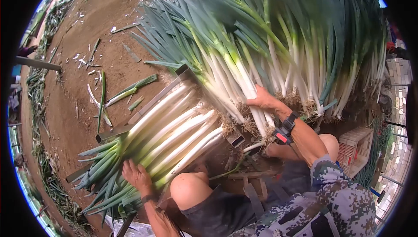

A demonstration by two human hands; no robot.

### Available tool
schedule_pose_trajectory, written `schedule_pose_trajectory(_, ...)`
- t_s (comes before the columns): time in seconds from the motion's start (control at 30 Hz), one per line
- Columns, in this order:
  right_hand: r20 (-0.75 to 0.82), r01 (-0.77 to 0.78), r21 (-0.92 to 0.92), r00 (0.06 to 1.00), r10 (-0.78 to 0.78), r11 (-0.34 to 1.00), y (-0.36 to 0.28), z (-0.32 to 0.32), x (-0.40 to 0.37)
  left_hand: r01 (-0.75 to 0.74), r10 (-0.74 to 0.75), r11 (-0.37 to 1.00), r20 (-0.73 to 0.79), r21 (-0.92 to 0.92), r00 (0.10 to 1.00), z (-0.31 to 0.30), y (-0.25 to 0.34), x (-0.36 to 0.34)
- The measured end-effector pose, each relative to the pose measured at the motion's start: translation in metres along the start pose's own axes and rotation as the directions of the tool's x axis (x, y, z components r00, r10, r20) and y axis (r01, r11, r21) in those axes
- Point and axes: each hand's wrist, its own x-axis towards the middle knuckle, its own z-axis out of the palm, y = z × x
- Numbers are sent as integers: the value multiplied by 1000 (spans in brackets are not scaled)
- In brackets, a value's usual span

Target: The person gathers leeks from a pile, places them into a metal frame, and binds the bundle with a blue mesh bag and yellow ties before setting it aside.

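Note:
My right hand (265, 100) is closed around the white stem of a leek (244, 78), at the near side of a big pile of leeks (300, 41) with their roots towards me. A watch (289, 123) is on that wrist, and a red and dark object (282, 137) shows just below it. My left hand (137, 176) lies with fingers spread on the green part of a row of trimmed-looking leeks (174, 132). That row rests across a metal frame (143, 113), white stems to the upper right and cut green leaves to the lower left.
Loose leaf scraps (130, 90) lie on the brown dirt floor (104, 23). A pale plastic crate (356, 147) stands right of my knees. Strips of green leaves (39, 119) run along the far left, and bricks (398, 106) line the right side.

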Motion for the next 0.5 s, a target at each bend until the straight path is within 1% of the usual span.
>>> schedule_pose_trajectory(0.03, 59, -32, 55, 998, 29, 998, -18, -5, -23, -23, 23, 1000, -36, 4, 999, -1, 1, 2)
schedule_pose_trajectory(0.07, 119, -68, 108, 991, 55, 992, -30, -8, -44, -11, 12, 1000, -33, 11, 999, 3, -2, -1)
schedule_pose_trajectory(0.13, 167, -89, 213, 985, 53, 973, -32, -5, -84, -18, 19, 999, -51, 33, 999, 6, -4, -2)
schedule_pose_trajectory(0.17, 167, -141, 303, 982, 93, 943, -34, 1, -109, 10, -9, 1000, -26, 19, 1000, 6, -4, -3)
schedule_pose_trajectory(0.2, 210, -153, 305, 973, 91, 940, -22, 5, -127, 25, -25, 999, -7, -25, 1000, 6, -4, -1)
schedule_pose_trajectory(0.27, 313, -286, 490, 939, 140, 823, -23, 12, -174, 35, -34, 994, 12, -100, 999, 7, -12, 0)
schedule_pose_trajectory(0.3, 328, -323, 591, 933, 146, 739, -28, 17, -202, 72, -67, 986, 39, -150, 997, 7, -19, 1)
schedule_pose_trajectory(0.33, 344, -353, 681, 928, 145, 642, -32, 21, -225, 170, -135, 933, 130, -317, 982, 4, -29, 11)
schedule_pose_trajectory(0.37, 403, -392, 719, 908, 115, 574, -27, 20, -243, 359, -358, 638, 151, -681, 921, 2, -37, 16)
schedule_pose_trajectory(0.4, 422, -400, 747, 902, 85, 532, -29, 18, -262, 408, -517, 179, 267, -895, 813, -12, -31, 26)
schedule_pose_trajectory(0.43, 420, -396, 762, 904, 74, 512, -33, 16, -279, 404, -626, -175, 418, -898, 658, -57, -11, 29)
schedule_pose_trajectory(0.5, 407, -388, 790, 911, 67, 475, -39, 8, -310, 297, -505, -37, 275, -954, 818, -118, 16, 26)
